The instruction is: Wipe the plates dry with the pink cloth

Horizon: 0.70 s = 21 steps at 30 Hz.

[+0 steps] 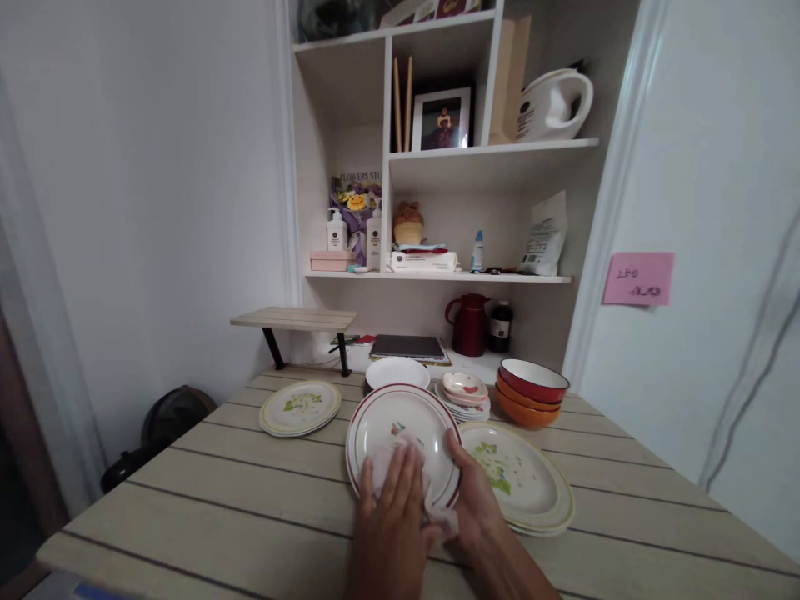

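Note:
A white plate with a red rim and a small flower print [406, 408] is tilted up in front of me, above the table. Its left edge looks doubled, so a second plate may sit behind it. My right hand [480, 504] grips the plate by its right edge, thumb on the front. My left hand [393, 517] presses a pale pink cloth [442, 518] against the plate's face, fingers over the fabric. Just right of my hands lie stacked oval plates with a yellow rim and green leaf print [537, 479].
Round yellow-rimmed plates [300, 408] lie at left. Behind are a white plate [397, 372], small dishes [464, 387] on stacked plates, and nested red and orange bowls [531, 396]. A small raised shelf [293, 317] and a dark red jug [470, 325] stand at the back.

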Tool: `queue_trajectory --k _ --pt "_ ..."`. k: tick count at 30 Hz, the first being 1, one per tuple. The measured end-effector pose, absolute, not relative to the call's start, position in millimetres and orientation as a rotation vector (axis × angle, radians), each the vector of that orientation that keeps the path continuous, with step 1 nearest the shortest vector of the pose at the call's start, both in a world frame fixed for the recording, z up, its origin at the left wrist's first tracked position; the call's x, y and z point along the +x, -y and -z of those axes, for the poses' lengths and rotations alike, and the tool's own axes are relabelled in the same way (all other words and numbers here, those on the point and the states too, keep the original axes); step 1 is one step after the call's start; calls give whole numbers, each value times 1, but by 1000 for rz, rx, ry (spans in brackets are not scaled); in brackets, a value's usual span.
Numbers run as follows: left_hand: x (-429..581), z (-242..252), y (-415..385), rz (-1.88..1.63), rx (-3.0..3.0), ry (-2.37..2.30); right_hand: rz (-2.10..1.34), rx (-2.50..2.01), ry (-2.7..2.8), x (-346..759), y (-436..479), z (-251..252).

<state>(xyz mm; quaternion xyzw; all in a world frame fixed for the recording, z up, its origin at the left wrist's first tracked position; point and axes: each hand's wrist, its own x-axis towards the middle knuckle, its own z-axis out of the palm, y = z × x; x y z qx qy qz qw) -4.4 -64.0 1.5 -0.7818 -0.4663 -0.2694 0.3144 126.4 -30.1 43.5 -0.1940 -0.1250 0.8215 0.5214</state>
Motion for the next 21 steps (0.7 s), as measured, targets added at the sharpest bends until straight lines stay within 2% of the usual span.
queue_trajectory --k 5,9,13,17,21 --pt "-45 -8 42 714 -1904 1524 -1988 -354 364 101 38 -47" --pt "-38 -29 21 739 -1869 1680 -2057 -392 351 93 42 -45" --pt "-4 -35 25 713 -2105 1473 -2023 -404 239 107 36 -43" --pt "4 -16 53 645 -2318 1205 -2012 -466 221 125 30 -44" --pt "-31 6 71 646 -2268 1283 -1937 -420 315 122 31 -49"
